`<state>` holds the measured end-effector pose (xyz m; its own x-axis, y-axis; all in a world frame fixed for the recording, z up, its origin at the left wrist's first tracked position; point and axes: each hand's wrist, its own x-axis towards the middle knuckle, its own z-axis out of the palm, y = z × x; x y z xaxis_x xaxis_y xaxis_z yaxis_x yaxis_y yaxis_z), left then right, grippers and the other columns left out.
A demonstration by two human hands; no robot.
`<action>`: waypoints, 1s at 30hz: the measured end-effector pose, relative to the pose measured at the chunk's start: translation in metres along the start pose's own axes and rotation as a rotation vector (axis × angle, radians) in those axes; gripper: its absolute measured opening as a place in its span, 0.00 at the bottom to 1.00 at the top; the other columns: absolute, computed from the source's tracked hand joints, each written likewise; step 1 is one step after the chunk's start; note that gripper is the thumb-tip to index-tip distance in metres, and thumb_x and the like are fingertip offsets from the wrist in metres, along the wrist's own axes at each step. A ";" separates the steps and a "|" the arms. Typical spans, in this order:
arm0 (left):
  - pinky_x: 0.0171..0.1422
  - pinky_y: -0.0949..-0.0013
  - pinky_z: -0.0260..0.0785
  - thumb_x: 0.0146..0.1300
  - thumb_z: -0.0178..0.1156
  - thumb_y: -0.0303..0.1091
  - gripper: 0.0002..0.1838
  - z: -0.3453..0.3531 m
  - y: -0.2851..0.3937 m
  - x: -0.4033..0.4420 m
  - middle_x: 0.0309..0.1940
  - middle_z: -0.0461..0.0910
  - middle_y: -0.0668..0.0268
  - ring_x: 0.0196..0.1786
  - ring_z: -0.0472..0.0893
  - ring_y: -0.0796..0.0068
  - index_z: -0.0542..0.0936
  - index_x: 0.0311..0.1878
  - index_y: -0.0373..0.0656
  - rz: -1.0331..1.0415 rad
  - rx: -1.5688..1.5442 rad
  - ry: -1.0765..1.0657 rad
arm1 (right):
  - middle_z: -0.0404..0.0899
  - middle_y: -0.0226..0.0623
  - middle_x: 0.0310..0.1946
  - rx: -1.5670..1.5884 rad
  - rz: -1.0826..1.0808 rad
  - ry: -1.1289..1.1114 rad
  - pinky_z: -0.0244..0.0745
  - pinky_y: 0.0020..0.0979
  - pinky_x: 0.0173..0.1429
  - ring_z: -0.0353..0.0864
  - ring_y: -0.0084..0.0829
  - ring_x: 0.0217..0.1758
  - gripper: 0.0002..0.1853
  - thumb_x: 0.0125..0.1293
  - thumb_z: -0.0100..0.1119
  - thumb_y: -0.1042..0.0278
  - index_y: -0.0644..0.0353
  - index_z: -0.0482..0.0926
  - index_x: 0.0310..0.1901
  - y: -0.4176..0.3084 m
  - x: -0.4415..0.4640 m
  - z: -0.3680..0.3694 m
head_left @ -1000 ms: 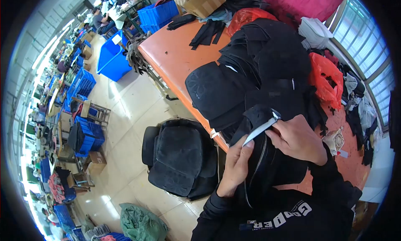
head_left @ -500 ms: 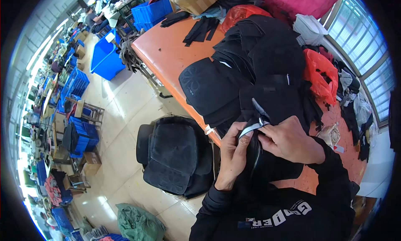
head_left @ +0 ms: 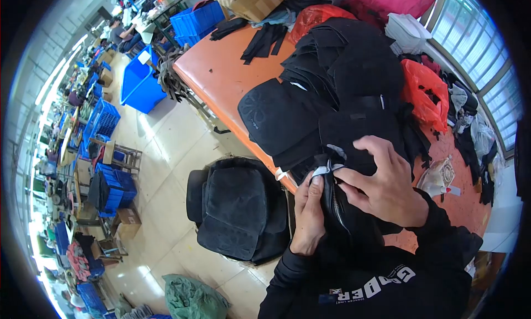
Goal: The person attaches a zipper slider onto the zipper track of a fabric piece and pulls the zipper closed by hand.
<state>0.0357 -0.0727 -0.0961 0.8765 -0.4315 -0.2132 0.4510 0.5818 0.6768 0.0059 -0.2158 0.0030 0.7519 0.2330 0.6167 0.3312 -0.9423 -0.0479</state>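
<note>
Near the table edge, my left hand point(head_left: 310, 215) pinches a white strip point(head_left: 321, 170) at the top of a black zippered piece point(head_left: 340, 211). The strip now looks wrapped round a narrow black end. My right hand point(head_left: 383, 182) is just to the right, fingers spread, with the index finger raised and other fingertips beside the strip; whether they touch it I cannot tell. The zipper runs down below the hands toward my body. Beyond the hands lie black fabric panels point(head_left: 279, 117), one with an embossed pattern, and a tall black stack point(head_left: 359, 59).
The orange table point(head_left: 213, 70) holds red plastic bags point(head_left: 423, 95), black strips and a cardboard box point(head_left: 251, 2). Left of it, a container of black pieces point(head_left: 235, 200), a green sack point(head_left: 193, 298) and a blue bin point(head_left: 138, 84) stand on the floor. A person point(head_left: 123, 34) sits far off.
The white strip has gone from stretched between both hands to folded round the black end. My right hand has opened its fingers and lifted its index finger.
</note>
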 end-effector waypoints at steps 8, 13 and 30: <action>0.54 0.70 0.75 0.72 0.52 0.44 0.19 -0.001 -0.006 0.005 0.43 0.82 0.64 0.44 0.82 0.75 0.76 0.55 0.37 -0.179 -0.161 -0.027 | 0.73 0.31 0.28 0.930 0.440 -0.221 0.68 0.20 0.36 0.74 0.21 0.28 0.08 0.59 0.63 0.76 0.60 0.74 0.38 0.008 -0.024 0.012; 0.50 0.78 0.69 0.69 0.55 0.40 0.19 0.005 -0.015 0.001 0.42 0.80 0.69 0.42 0.77 0.84 0.76 0.56 0.37 -0.174 -0.135 -0.076 | 0.70 0.27 0.28 1.010 0.689 -0.172 0.64 0.19 0.33 0.69 0.15 0.28 0.09 0.62 0.60 0.76 0.61 0.70 0.40 0.007 -0.028 0.014; 0.42 0.84 0.63 0.66 0.61 0.34 0.11 0.006 0.011 0.000 0.37 0.77 0.74 0.36 0.72 0.90 0.76 0.46 0.38 0.125 0.432 -0.243 | 0.71 0.25 0.30 1.177 0.801 -0.211 0.60 0.17 0.31 0.68 0.10 0.29 0.09 0.63 0.56 0.76 0.61 0.68 0.42 0.006 -0.033 0.016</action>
<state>0.0394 -0.0707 -0.0841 0.8315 -0.5550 0.0231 0.1897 0.3228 0.9273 -0.0077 -0.2252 -0.0301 0.9920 -0.1258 -0.0067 -0.0215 -0.1161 -0.9930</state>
